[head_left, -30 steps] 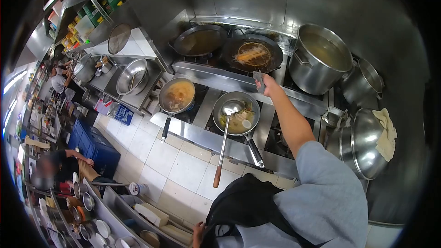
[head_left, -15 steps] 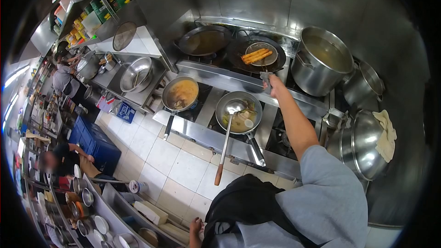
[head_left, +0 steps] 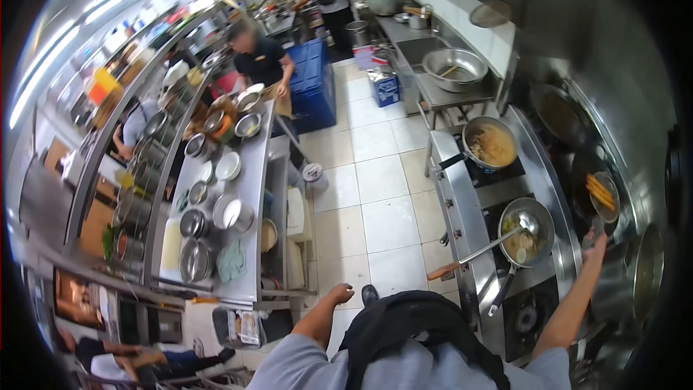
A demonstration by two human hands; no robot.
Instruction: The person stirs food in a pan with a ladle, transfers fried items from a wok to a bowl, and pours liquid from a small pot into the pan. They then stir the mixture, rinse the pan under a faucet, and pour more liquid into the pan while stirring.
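Observation:
My right hand [head_left: 595,245] is closed around the handle of a round strainer [head_left: 611,211], with something grey, perhaps a cloth, at the grip. Several golden fried rolls [head_left: 599,191] lie in the strainer, above a dark wok [head_left: 583,162] at the back of the stove. My left hand [head_left: 339,294] hangs over the floor, fingers loosely curled, with nothing visible in it. Between my hands, a ladle [head_left: 482,248] with a wooden handle end rests in a pan of soup [head_left: 543,249]. A second pan [head_left: 498,121] holds orange-yellow liquid.
A large stockpot [head_left: 642,274] stands beside my right forearm. A steel counter [head_left: 249,260] with bowls and pots runs along the left. A person [head_left: 261,61] stands near a blue bin [head_left: 317,87]; others work farther back. A steel basin [head_left: 455,76] sits beyond the stove.
My view has swung left toward the aisle and counter. My right hand still holds the strainer with the rolls over the wok. My left arm shows more fully now.

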